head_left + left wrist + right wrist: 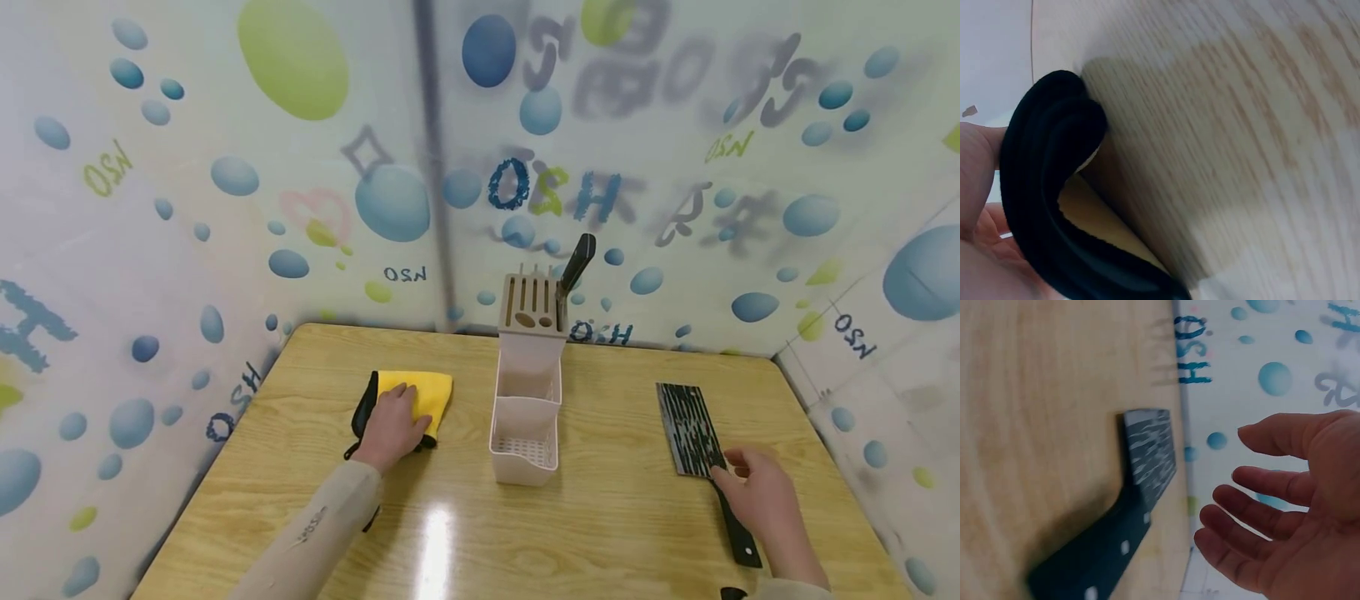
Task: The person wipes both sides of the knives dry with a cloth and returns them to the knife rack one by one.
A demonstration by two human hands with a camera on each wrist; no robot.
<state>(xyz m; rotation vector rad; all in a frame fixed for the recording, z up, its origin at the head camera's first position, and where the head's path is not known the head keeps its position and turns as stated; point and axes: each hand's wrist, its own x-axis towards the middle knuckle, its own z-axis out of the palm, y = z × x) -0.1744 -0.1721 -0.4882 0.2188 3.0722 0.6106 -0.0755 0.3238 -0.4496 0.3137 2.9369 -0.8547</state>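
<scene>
1. On the table (607, 525), the knife holder (528, 367) is stood upright near the back edge.
2. To the right of the knife holder, the cleaver (692, 437) is laid flat. Its long axis is slanted: the blade end is set farther from the person and closer to the holder, and the handle is angled back toward the person and outward.
3. On the cleaver's side away from the holder, the right hand (765, 492) is held beside the joint of blade and handle, far nearer to it than the left hand (392, 425). In the right wrist view its fingers are spread and slightly bent, nothing is pinched, and a gap is shown.
4. To the left of the holder, the yellow-and-black cloth (433, 392) is found under the left hand. Fingers are laid over it; whether it is pinched cannot be told, as they are partly hidden by a thick fold in the left wrist view.
5. In the holder's right-hand slot, a knife (577, 265) is set handle up, its blade mostly hidden.
6. Left of the holder, a dark strip (371, 520) is largely covered by the sleeve (330, 508) and cannot be identified.
</scene>
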